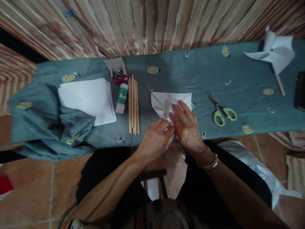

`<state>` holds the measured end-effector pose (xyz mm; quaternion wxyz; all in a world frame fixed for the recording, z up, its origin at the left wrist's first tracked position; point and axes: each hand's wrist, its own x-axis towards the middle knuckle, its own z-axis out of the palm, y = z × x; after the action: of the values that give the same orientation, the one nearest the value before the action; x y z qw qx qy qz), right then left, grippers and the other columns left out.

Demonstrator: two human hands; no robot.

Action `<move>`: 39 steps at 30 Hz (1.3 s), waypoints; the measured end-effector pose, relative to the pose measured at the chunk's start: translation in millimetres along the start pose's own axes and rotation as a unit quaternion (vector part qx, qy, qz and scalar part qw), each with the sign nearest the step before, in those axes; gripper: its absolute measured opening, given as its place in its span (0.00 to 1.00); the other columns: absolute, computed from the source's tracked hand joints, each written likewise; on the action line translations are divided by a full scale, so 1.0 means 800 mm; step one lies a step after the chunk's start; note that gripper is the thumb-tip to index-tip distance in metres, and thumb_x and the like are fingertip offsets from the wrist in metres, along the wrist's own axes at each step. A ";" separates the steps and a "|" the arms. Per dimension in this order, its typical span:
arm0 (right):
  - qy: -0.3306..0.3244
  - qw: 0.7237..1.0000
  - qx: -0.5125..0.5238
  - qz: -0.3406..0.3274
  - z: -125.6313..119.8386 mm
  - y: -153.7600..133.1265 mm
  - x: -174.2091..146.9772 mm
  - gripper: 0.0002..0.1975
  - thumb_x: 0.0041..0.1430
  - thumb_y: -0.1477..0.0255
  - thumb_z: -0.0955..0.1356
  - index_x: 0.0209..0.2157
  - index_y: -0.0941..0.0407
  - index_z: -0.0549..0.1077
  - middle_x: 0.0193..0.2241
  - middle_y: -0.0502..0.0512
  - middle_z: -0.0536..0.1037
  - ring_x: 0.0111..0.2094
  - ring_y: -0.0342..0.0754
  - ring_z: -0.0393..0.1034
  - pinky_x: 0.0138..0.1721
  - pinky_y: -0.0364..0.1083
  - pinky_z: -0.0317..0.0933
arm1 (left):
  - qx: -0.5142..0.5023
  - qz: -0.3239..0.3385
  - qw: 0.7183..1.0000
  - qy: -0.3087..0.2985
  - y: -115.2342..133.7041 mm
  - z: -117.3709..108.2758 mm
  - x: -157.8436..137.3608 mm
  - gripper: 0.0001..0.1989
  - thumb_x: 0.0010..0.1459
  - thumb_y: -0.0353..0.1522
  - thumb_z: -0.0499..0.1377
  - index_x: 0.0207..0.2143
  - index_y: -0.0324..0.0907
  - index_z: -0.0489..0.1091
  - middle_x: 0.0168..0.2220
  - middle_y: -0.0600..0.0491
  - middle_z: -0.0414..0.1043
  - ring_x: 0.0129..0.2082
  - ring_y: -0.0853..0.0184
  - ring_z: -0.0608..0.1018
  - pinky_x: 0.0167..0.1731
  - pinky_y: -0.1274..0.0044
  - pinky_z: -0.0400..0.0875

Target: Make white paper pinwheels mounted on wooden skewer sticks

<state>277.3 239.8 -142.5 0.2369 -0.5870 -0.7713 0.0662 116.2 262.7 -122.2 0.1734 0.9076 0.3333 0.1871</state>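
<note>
A white paper sheet (159, 101) with slits running in from its corners lies on the cloth in front of me. My left hand (158, 136) is closed at the near edge of the sheet, its thumb and fingers pinching the paper there. Fingers stretched and slightly apart, my right hand (187, 127) rests over the sheet's right side, its fingertips close to my left fingers. Both hands hide the near part of the paper. Right of them lie scissors (221, 110) with green handles, blades apart. Several wooden sticks (133, 106) lie to the left.
A glue stick (122, 98), an opened box of metal pins (118, 73) and a stack of white paper (83, 95) are on the left. A finished paper pinwheel (273, 52) lies far right. The green tablecloth (133, 66) is bunched at the left end; a curtain hangs behind.
</note>
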 end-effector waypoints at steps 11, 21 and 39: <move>0.058 0.992 0.083 0.072 -0.035 0.030 0.017 0.24 0.65 0.75 0.58 0.61 0.48 0.65 0.63 0.55 0.66 0.65 0.55 0.58 0.64 0.64 0.54 | 0.016 0.016 1.000 0.010 -0.001 -0.002 -0.004 0.08 0.62 0.26 0.56 0.43 0.37 0.72 0.39 0.47 0.74 0.40 0.61 0.73 0.40 0.69 0.73; 0.057 0.992 0.066 0.093 -0.022 0.091 0.073 0.24 0.65 0.59 0.62 0.55 0.57 0.71 0.54 0.65 0.76 0.57 0.60 0.68 0.60 0.63 0.59 | 0.015 0.026 1.000 0.006 -0.003 -0.003 -0.002 0.08 0.63 0.26 0.55 0.44 0.36 0.72 0.40 0.45 0.74 0.41 0.60 0.74 0.39 0.68 0.72; 0.026 0.997 0.057 0.039 -0.029 0.086 0.072 0.23 0.65 0.68 0.59 0.58 0.57 0.69 0.56 0.61 0.75 0.60 0.57 0.66 0.61 0.61 0.58 | 0.014 0.033 0.998 0.055 -0.010 -0.010 -0.008 0.13 0.63 0.26 0.55 0.50 0.38 0.70 0.40 0.47 0.76 0.40 0.62 0.75 0.39 0.69 0.70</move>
<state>336.4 310.8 -131.7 0.2873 -0.6037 -0.7364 0.1035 103.8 265.7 -120.2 0.1357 0.9088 0.3150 0.2377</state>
